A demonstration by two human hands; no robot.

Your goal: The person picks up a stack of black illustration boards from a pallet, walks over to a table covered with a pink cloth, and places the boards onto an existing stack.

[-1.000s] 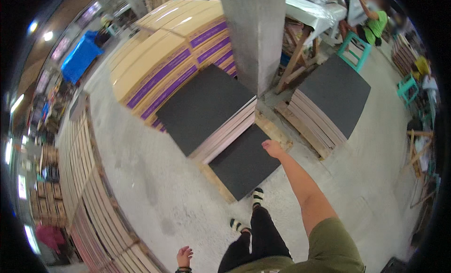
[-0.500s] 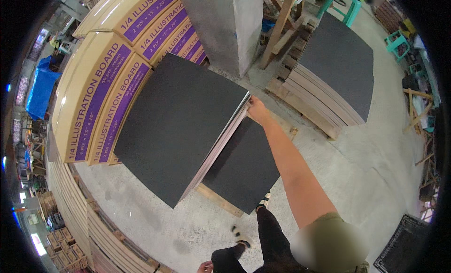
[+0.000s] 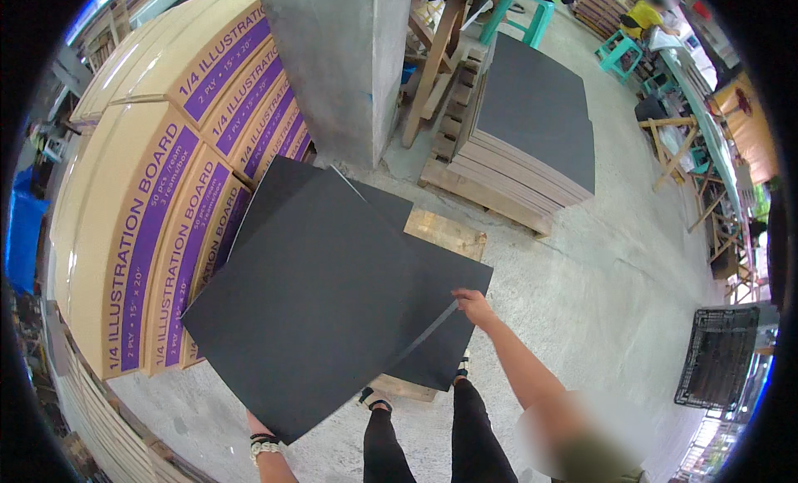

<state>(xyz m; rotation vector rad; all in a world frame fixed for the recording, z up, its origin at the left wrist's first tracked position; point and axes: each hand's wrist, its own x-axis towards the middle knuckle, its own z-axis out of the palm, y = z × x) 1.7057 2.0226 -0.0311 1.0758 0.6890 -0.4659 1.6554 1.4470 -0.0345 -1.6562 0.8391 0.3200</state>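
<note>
A thin stack of large black boards point(image 3: 299, 292) lies turned at an angle over other black boards point(image 3: 449, 275) on a low wooden pallet point(image 3: 440, 234). At the stack's right corner my right hand point(image 3: 472, 307) grips its edge, thumb and fingers closed. My left hand point(image 3: 254, 423), with bracelets at the wrist, holds the near left edge; its fingers are hidden beneath the boards. A pale strip of board edges shows beside my right hand. More black board point(image 3: 274, 188) is visible at the far left, behind the turned stack.
Cartons with purple bands point(image 3: 125, 234) are piled on the left. A concrete pillar point(image 3: 341, 76) stands beyond the boards. Another stack of black-topped boards point(image 3: 532, 109) rests on a pallet at far right, near a green stool point(image 3: 519, 17). A black crate point(image 3: 716, 358) sits at right.
The upper stack has turned and come nearer, uncovering more of the pallet. My right hand has moved nearer along with its corner. My left hand has come up to the near left edge.
</note>
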